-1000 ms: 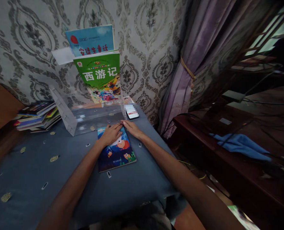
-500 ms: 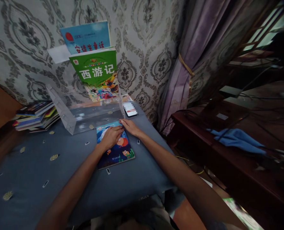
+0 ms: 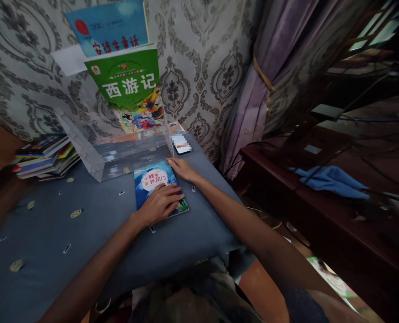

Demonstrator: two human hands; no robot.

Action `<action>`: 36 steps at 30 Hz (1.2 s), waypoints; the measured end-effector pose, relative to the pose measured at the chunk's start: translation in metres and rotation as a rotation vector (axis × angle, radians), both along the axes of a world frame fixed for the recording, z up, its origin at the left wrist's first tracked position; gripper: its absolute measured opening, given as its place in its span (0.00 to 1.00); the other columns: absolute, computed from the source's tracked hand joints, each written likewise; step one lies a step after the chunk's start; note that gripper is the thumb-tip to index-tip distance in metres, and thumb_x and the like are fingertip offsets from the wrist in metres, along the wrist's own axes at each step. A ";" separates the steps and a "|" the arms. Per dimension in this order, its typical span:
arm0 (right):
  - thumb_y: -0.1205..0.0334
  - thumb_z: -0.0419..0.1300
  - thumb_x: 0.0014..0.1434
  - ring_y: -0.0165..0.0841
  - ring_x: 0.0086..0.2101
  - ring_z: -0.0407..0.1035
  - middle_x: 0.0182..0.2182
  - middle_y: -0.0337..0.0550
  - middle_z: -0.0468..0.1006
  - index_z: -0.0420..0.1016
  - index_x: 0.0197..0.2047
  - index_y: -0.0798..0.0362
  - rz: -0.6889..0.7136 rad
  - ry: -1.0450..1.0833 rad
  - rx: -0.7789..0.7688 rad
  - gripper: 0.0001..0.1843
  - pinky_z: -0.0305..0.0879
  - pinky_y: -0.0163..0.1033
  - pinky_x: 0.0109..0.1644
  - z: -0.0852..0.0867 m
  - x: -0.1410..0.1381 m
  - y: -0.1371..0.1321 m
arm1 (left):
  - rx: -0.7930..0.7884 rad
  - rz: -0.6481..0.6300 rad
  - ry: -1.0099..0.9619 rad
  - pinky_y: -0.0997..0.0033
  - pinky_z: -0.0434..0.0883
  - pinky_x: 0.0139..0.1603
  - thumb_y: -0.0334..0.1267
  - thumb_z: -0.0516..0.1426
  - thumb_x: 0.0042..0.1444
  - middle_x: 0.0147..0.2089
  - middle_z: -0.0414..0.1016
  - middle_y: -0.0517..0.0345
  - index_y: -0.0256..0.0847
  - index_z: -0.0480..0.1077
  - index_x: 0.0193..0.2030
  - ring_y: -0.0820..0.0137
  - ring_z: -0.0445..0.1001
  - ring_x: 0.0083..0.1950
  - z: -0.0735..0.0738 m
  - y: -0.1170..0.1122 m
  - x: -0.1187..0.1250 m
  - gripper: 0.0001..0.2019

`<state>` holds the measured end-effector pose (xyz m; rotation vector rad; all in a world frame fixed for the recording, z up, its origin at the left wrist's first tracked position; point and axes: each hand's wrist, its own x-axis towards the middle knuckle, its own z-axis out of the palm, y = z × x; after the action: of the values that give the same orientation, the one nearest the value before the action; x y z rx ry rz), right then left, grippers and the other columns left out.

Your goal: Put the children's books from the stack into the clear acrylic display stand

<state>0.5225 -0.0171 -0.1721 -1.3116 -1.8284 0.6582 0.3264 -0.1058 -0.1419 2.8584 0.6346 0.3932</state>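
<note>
A blue children's picture book [image 3: 155,175] with a white title oval lies closed on the grey cloth. Across the lower half of its cover rests my left hand [image 3: 160,202], palm down, with the fingers stretched out. My right hand [image 3: 182,169] is at the book's upper right corner, its fingertips closed together on that corner; the thumb side is partly hidden. Just beyond the book stands a clear acrylic book stand [image 3: 98,168]. Inside it a green book [image 3: 132,89] leans upright, and a taller blue book [image 3: 110,27] rises behind that one.
A stack of books [image 3: 46,157] lies left of the stand. A phone [image 3: 181,144] with a lit screen sits by the wall, right of the stand. Beyond the table's right edge are a purple curtain [image 3: 253,98] and a dark red desk [image 3: 273,179] with a blue cloth [image 3: 330,179] and cables.
My left hand has slid down the cover toward the lower right, uncovering the title. My right hand stays at the upper right corner. The camera view has shifted slightly.
</note>
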 end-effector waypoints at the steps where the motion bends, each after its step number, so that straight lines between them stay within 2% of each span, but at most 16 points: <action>1: 0.52 0.45 0.72 0.38 0.54 0.73 0.52 0.47 0.80 0.76 0.56 0.53 0.002 0.003 -0.001 0.24 0.66 0.43 0.59 0.000 0.000 0.000 | -0.012 -0.012 0.001 0.43 0.60 0.68 0.37 0.51 0.68 0.64 0.71 0.50 0.47 0.72 0.59 0.58 0.65 0.69 0.000 -0.004 -0.001 0.17; 9: 0.55 0.46 0.72 0.38 0.54 0.73 0.53 0.47 0.80 0.75 0.57 0.54 -0.002 0.007 -0.003 0.22 0.65 0.42 0.60 0.000 0.000 -0.001 | -0.015 -0.109 -0.020 0.40 0.53 0.71 0.36 0.49 0.68 0.65 0.71 0.51 0.48 0.70 0.61 0.61 0.64 0.70 -0.001 -0.029 -0.007 0.18; 15: 0.53 0.46 0.72 0.38 0.54 0.73 0.53 0.47 0.80 0.76 0.57 0.54 -0.004 -0.003 0.003 0.23 0.65 0.43 0.60 -0.001 0.001 -0.001 | 0.014 -0.118 -0.011 0.41 0.54 0.71 0.33 0.48 0.68 0.66 0.70 0.50 0.48 0.67 0.64 0.60 0.62 0.71 -0.002 -0.033 -0.008 0.20; 19: 0.54 0.46 0.72 0.38 0.54 0.73 0.54 0.46 0.79 0.75 0.57 0.53 -0.008 -0.024 0.007 0.22 0.66 0.43 0.59 -0.003 0.001 0.000 | 0.037 -0.122 0.020 0.43 0.56 0.71 0.36 0.48 0.69 0.68 0.67 0.50 0.48 0.63 0.67 0.61 0.61 0.71 -0.003 -0.036 -0.010 0.21; 25: 0.56 0.47 0.71 0.39 0.55 0.73 0.54 0.47 0.79 0.75 0.58 0.52 -0.006 -0.041 0.023 0.21 0.66 0.45 0.60 -0.005 0.001 -0.001 | 0.014 -0.085 0.067 0.44 0.52 0.73 0.46 0.49 0.70 0.72 0.59 0.52 0.47 0.53 0.72 0.61 0.53 0.75 -0.003 -0.046 -0.020 0.26; 29: 0.56 0.47 0.71 0.39 0.56 0.72 0.55 0.47 0.78 0.74 0.59 0.51 -0.001 -0.054 0.029 0.21 0.65 0.47 0.61 -0.005 0.001 -0.004 | -0.010 -0.053 0.054 0.46 0.52 0.74 0.48 0.49 0.70 0.73 0.57 0.52 0.47 0.49 0.74 0.63 0.53 0.75 -0.001 -0.049 -0.029 0.28; 36: 0.58 0.48 0.69 0.40 0.55 0.72 0.56 0.50 0.78 0.72 0.60 0.53 0.013 -0.084 0.033 0.22 0.67 0.47 0.59 -0.007 0.000 -0.005 | -0.100 0.088 0.029 0.50 0.52 0.74 0.47 0.45 0.72 0.73 0.57 0.53 0.46 0.52 0.72 0.66 0.52 0.75 0.000 -0.050 -0.040 0.25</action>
<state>0.5229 -0.0222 -0.1791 -1.3241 -1.9084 0.5850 0.2866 -0.1558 -0.1415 2.7527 0.7657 0.3234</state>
